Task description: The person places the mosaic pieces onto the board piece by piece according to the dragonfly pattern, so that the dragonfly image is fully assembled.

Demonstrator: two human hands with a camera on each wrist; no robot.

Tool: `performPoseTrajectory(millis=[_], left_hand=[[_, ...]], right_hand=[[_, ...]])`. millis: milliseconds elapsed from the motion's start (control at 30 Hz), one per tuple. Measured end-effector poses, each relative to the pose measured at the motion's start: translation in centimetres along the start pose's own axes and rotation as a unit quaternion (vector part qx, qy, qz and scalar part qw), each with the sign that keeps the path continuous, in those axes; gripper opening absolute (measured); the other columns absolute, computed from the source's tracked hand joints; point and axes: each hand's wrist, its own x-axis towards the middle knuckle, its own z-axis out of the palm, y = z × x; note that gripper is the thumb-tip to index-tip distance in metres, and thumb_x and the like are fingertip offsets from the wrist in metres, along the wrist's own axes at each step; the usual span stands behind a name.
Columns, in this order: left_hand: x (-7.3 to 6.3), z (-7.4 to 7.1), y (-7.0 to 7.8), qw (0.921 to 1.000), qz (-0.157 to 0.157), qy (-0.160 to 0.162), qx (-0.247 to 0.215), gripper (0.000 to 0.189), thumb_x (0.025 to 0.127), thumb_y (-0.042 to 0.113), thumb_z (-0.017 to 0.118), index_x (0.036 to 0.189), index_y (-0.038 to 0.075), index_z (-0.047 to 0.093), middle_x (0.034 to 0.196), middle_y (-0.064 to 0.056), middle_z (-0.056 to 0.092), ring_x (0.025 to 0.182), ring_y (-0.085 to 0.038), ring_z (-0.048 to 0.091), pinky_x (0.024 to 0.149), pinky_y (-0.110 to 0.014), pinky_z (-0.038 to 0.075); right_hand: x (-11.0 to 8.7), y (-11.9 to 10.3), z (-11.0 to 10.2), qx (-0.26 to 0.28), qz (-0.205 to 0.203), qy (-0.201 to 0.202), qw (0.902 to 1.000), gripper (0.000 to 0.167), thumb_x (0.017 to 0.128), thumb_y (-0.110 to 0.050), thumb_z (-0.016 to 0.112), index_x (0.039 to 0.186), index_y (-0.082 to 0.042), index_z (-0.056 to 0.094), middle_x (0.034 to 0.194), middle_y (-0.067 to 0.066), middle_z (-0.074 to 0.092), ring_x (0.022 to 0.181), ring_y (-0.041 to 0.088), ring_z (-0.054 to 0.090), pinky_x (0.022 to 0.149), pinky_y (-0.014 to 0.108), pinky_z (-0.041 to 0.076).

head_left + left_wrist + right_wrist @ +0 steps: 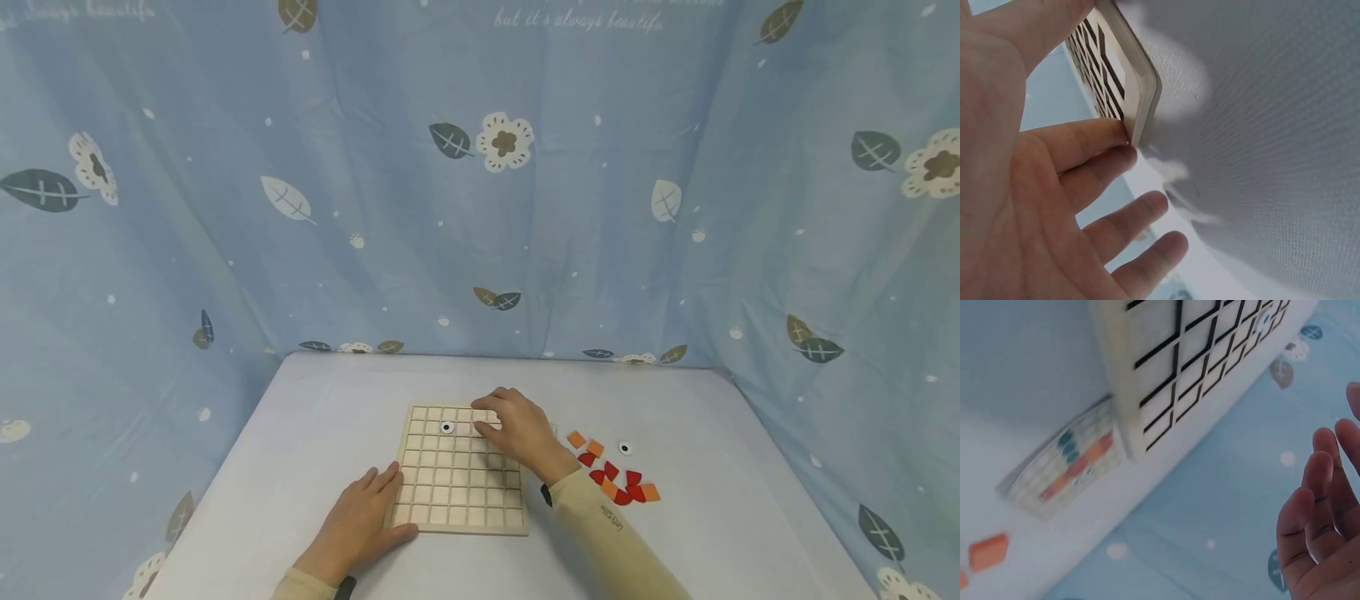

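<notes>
A wooden grid board with square cells lies on the table. My left hand rests at its near-left corner, thumb along the front edge and straight fingers by the left side. The left wrist view shows the index fingertip touching the board's rim. One round eye piece sits in a cell near the upper left. Over the board's upper right hovers my right hand, fingers loosely bent; in the right wrist view these fingers hold nothing visible. The head view hides the cells beneath that hand.
Right of the board lie several red pieces and orange pieces, with another eye piece. A card with a coloured grid pattern lies against the board's side. A patterned blue curtain surrounds the white table.
</notes>
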Motion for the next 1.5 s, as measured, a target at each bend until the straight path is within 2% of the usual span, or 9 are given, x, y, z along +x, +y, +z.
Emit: performPoseTrajectory(millis=[167, 367, 600, 667, 900, 1200, 1500], left_hand=[[-0.1, 0.1, 0.0, 1.0000, 0.000, -0.003, -0.001, 0.089, 0.082, 0.060, 0.076, 0.141, -0.003, 0.055, 0.151, -0.019, 0.049, 0.135, -0.046, 0.047, 0.110, -0.061, 0.041], [-0.1, 0.1, -0.1, 1.0000, -0.001, 0.000, 0.004, 0.089, 0.081, 0.060, 0.076, 0.141, -0.003, 0.056, 0.151, -0.018, 0.049, 0.134, -0.046, 0.047, 0.110, -0.060, 0.041], [-0.1, -0.1, -0.1, 1.0000, 0.001, 0.000, -0.001, 0.088, 0.082, 0.060, 0.076, 0.141, -0.003, 0.055, 0.151, -0.018, 0.049, 0.134, -0.047, 0.047, 0.109, -0.061, 0.041], [0.0, -0.1, -0.1, 1.0000, -0.002, 0.001, -0.005, 0.088, 0.082, 0.060, 0.076, 0.141, -0.002, 0.055, 0.151, -0.017, 0.049, 0.134, -0.047, 0.047, 0.109, -0.061, 0.041], [-0.2, -0.1, -0.2, 0.9999, -0.005, -0.002, -0.011, 0.091, 0.081, 0.061, 0.075, 0.143, -0.002, 0.054, 0.152, -0.017, 0.049, 0.136, -0.047, 0.046, 0.111, -0.062, 0.039], [-0.4, 0.1, -0.7, 0.9998, 0.001, 0.015, -0.011, 0.090, 0.084, 0.063, 0.072, 0.145, 0.000, 0.053, 0.154, -0.014, 0.047, 0.137, -0.046, 0.044, 0.111, -0.062, 0.039], [-0.6, -0.1, -1.0, 0.9995, 0.013, 0.023, -0.017, 0.082, 0.086, 0.058, 0.072, 0.144, 0.002, 0.055, 0.152, -0.012, 0.050, 0.138, -0.046, 0.043, 0.111, -0.063, 0.038]], right_hand=[[-1.6, 1.1, -1.3, -0.015, -0.024, 0.039, 0.9988, 0.033, 0.089, -0.027, 0.081, 0.121, -0.021, 0.074, 0.109, -0.004, 0.069, 0.099, 0.016, 0.063, 0.076, 0.032, 0.060], [-3.8, 3.0, -2.8, -0.011, -0.020, 0.060, 0.9979, 0.034, 0.088, -0.022, 0.082, 0.121, -0.021, 0.074, 0.109, -0.005, 0.068, 0.098, 0.013, 0.062, 0.075, 0.031, 0.060], [-6.6, 6.8, -3.9, -0.044, -0.017, 0.086, 0.9952, 0.040, 0.081, -0.021, 0.088, 0.118, -0.018, 0.075, 0.109, -0.004, 0.068, 0.098, 0.015, 0.063, 0.077, 0.036, 0.061], [-7.5, 7.9, -4.3, -0.048, -0.003, 0.079, 0.9957, 0.040, 0.082, -0.019, 0.087, 0.119, -0.018, 0.074, 0.110, -0.003, 0.068, 0.100, 0.016, 0.063, 0.077, 0.036, 0.062], [-10.4, 10.6, -6.4, -0.054, 0.098, 0.037, 0.9930, 0.043, 0.085, -0.024, 0.085, 0.125, -0.017, 0.071, 0.117, 0.004, 0.067, 0.106, 0.025, 0.062, 0.084, 0.046, 0.062], [-12.6, 13.7, -7.6, -0.079, 0.157, 0.030, 0.9840, 0.048, 0.084, -0.022, 0.085, 0.129, -0.016, 0.069, 0.123, 0.013, 0.065, 0.098, 0.030, 0.064, 0.080, 0.051, 0.062], [-13.9, 15.7, -8.0, -0.071, 0.200, -0.025, 0.9769, 0.047, 0.086, -0.022, 0.083, 0.129, -0.013, 0.068, 0.122, 0.015, 0.065, 0.102, 0.035, 0.063, 0.084, 0.056, 0.060]])
